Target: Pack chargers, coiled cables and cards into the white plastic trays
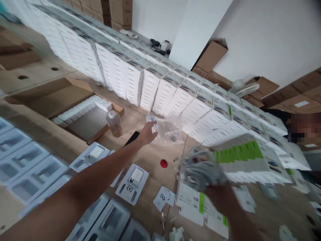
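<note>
My left hand [147, 133] reaches across the table with its fingers closed on the left edge of a clear plastic bag [170, 130]. My right hand [217, 187], smeared by motion, holds a bundle of grey coiled cables [198, 169] above flat white-and-green cartons [190, 197]. Most of its fingers are hidden behind the bundle. Between the hands lies a small red round lid [163, 163]. Near my left forearm sit a plastic tray with a white piece and a printed card [132, 184], and several loose cards [164, 198].
Long stacks of white boxes [155, 90] wall off the table's far side. To the left stand an open cardboard box [100, 132] with small white boxes, a clear jar [114, 124] and several plastic trays [30, 164]. Part of another person [276, 117] shows at the right edge.
</note>
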{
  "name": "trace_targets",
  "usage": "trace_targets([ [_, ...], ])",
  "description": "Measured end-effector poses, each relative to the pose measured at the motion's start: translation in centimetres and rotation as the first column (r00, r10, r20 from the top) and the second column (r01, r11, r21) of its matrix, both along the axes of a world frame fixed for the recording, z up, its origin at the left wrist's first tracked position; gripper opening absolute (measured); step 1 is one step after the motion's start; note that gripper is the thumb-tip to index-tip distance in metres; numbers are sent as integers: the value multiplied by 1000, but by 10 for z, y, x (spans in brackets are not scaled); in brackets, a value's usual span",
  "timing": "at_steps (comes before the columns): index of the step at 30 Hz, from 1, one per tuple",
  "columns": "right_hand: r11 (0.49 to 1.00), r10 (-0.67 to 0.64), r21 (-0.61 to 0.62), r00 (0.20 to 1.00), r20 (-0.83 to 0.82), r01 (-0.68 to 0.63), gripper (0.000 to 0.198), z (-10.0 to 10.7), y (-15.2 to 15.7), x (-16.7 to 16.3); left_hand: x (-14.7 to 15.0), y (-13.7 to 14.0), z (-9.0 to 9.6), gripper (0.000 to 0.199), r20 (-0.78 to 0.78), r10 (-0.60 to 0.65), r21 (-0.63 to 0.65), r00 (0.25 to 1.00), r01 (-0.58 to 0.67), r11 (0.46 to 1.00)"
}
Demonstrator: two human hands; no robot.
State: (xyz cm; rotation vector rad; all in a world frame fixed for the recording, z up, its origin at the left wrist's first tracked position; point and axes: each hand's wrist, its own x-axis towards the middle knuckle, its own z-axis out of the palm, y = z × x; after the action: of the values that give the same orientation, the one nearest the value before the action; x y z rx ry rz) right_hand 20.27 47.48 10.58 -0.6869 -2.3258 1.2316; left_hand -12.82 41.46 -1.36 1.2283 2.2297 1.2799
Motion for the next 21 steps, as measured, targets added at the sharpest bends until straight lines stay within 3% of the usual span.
trace_targets([
  [2,982,145,90,965,216,-168,52,-51,-40,-7,34,-49,-6,52,101,-69,109,992,58,992],
  [4,896,258,225,862,436,-382,50,-107,-73,-12,71,-100,-11,48,171,-121,140,978,97,985],
  [6,792,252,336,775,579,-509,37,-155,-99,-9,104,-148,-14,47,219,-180,124,959,155,980],
  [8,731,203,429,769,606,-530,33,-186,-118,2,131,-191,-13,45,295,-215,93,931,196,976],
  [11,719,121,506,802,585,-477,43,-194,-135,21,156,-249,-10,42,408,-206,35,889,211,977],
  [14,757,62,496,802,594,-426,54,-173,-137,31,169,-299,-4,40,465,-174,-27,868,210,977],
  [17,829,-93,494,807,583,-261,41,-155,-126,22,181,-341,5,41,489,-145,-79,860,209,975],
  [21,847,-287,529,791,540,-54,28,-161,-109,-15,201,-383,22,38,511,-112,-123,852,202,972],
])
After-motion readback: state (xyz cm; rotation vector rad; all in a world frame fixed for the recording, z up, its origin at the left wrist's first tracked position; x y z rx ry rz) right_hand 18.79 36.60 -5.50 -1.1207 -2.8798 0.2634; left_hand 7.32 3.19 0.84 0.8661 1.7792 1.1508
